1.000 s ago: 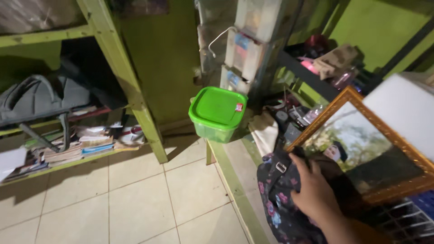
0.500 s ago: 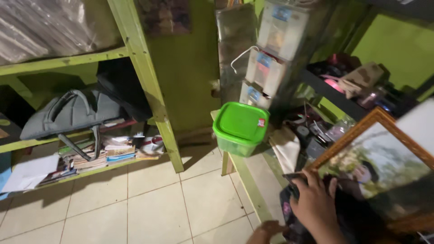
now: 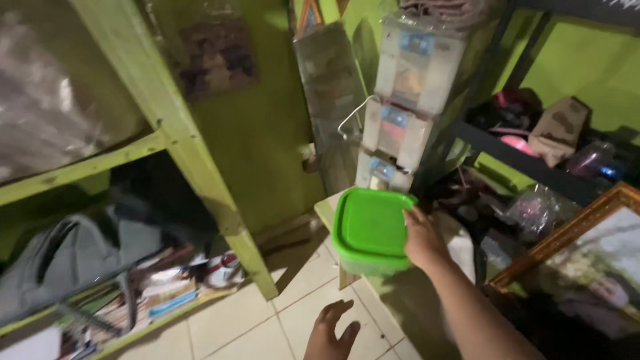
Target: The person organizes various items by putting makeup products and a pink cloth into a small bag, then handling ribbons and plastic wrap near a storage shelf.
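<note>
A clear plastic box with a bright green lid (image 3: pixel 369 230) stands at the end of a low green bench (image 3: pixel 325 212). My right hand (image 3: pixel 421 238) is against the box's right side, fingers on the lid's edge. Whether it grips the box or only touches it is unclear. My left hand (image 3: pixel 331 331) hovers lower down over the tiled floor (image 3: pixel 280 320), fingers spread, holding nothing.
A green wooden shelf (image 3: pixel 167 133) at left holds a grey bag (image 3: pixel 73 257) and stacked books (image 3: pixel 160 293). Clear plastic drawers (image 3: pixel 407 100) rise behind the box. A gold-framed picture (image 3: pixel 587 253) leans at right under a cluttered dark shelf (image 3: pixel 520 157).
My right hand left the flowered bag by the picture and reached forward to the green-lidded box. My left hand came into view. The view shifted upward and closer.
</note>
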